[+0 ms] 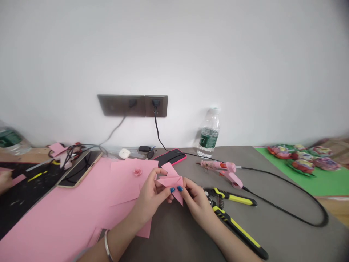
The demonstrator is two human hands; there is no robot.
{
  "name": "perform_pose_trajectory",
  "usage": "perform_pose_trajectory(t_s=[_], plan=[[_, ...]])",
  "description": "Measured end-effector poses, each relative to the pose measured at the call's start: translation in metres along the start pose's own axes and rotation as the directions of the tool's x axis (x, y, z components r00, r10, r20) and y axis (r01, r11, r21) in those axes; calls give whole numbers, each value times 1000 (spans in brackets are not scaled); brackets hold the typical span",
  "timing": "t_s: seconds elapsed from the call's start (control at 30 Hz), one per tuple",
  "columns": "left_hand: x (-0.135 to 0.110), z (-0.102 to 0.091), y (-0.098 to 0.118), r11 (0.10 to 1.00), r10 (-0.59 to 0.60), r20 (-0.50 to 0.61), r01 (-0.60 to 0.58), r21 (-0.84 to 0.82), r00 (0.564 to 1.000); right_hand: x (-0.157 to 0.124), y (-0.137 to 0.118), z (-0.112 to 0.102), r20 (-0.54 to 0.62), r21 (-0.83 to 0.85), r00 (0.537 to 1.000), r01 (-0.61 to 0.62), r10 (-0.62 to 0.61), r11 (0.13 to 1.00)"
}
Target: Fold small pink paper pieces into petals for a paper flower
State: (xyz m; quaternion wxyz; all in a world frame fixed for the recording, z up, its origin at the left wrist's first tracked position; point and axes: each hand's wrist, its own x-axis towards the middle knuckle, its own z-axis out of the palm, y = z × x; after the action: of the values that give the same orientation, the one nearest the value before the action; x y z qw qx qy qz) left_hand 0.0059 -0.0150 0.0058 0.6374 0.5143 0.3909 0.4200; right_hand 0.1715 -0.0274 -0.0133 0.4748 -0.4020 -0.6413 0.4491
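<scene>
A folded piece of pink paper [170, 181] was held near the centre of the frame, above a grey desktop [275, 222], and was pinched between both of the person's hands. Its layers had been gathered into angular points, one directed upward and another downward. Folding was judged to be the step in hand, and the next move appeared to call for the layers to be kept aligned while a crease was firmed. The left hand [149, 196] was closed on the left side of the paper, with its blue-painted fingertips [172, 190] brought against the layers. The right hand [197, 205] was likewise closed on the right side. A silver bangle [107, 245] was worn on the left wrist. Large pink paper sheets [54, 222] lay at the lower left, and a small pink paper rose [137, 172] rested on them. A pink hot glue gun [222, 173] and yellow-and-black pliers [231, 218] were placed just right of the right hand. Paper flowers [302, 165] were set on a green mat [313, 183] at the upper right. A hand [4, 182], apparently another person's, was partly seen at the left edge, but its grip could not be told.
</scene>
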Motion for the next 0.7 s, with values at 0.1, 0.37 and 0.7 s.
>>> perform_pose_trajectory(t_s=[0.1, 0.37, 0.7], plan=[[-3, 4, 1, 995, 74, 30, -76, 59, 997, 1, 1, 0, -17, 48, 1000, -3, 4, 999], [-1, 0, 6, 967, 125, 29, -128, 219, 992, 0, 3, -1, -101, -13, 993, 62, -63, 998], [1, 0, 2, 950, -82, 202, 15, 313, 976, 2, -5, -3, -77, -168, 964, 240, -256, 956]])
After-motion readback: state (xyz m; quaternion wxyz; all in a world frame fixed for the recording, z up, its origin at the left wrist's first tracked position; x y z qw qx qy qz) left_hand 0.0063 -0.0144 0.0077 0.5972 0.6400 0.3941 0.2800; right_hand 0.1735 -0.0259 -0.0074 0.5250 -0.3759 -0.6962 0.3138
